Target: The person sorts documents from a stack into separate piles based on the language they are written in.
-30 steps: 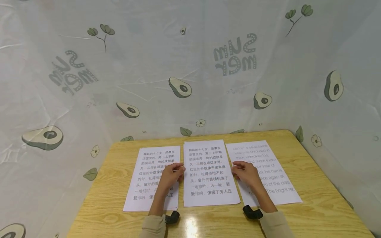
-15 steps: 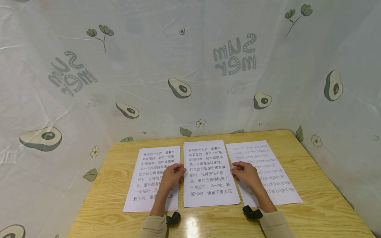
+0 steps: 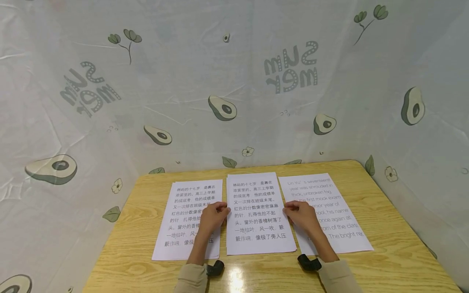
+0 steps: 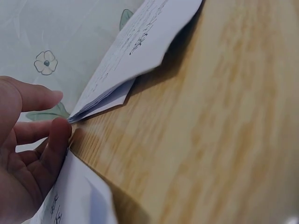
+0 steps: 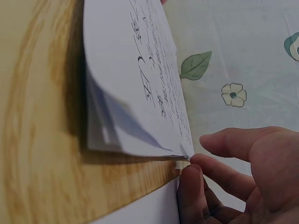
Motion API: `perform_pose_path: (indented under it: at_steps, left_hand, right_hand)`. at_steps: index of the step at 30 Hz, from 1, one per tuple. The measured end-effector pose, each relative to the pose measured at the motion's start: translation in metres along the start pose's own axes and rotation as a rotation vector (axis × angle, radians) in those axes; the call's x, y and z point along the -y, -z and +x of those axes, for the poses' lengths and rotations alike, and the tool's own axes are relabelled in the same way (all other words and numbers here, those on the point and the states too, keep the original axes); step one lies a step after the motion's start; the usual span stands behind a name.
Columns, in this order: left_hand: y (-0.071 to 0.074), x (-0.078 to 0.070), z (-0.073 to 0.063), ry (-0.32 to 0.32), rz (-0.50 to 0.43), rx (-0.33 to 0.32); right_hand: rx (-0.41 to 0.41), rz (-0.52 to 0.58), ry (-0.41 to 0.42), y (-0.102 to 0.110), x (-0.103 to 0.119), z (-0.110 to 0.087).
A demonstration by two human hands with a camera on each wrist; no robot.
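A middle stack of printed paper sheets (image 3: 254,228) lies between my two hands in the head view. My left hand (image 3: 211,217) is at its left edge, over the left stack of paper (image 3: 172,228). In the left wrist view, my fingertips (image 4: 60,128) meet the edge of the sheets, while the thumb stays apart above. On the other side, my right hand (image 3: 301,215) reaches over the English-printed paper (image 3: 344,219). Its index fingertip (image 5: 195,159) touches the middle stack's right edge, with the thumb raised off the paper. Neither thumb pinches the sheets.
All the paper lies on a wood-grain table (image 3: 124,268). A pale curtain (image 3: 190,81) with avocado prints hangs behind and at both sides. Black angled pieces (image 3: 215,268) sit at both wrists. Sheet edges in the middle stack fan slightly apart.
Both hands have moved slightly inward, so their fingertips come up against the sides of the middle stack. The paper has stayed in place.
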State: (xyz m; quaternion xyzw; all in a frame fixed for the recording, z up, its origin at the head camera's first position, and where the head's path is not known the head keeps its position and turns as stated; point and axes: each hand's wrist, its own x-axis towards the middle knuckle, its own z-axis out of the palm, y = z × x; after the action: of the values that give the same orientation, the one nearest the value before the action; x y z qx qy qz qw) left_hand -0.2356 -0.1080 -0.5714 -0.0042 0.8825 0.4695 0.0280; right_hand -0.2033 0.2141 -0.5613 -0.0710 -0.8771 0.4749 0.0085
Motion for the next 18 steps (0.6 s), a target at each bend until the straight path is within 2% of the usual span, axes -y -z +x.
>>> perform_pose_path:
  at_steps: [18]
  left_hand:
    - [-0.0009, -0.0039, -0.0018, -0.009, -0.054, -0.002]
  right_hand:
    - [0.013, -0.009, 0.033, 0.0009, 0.0046, -0.0026]
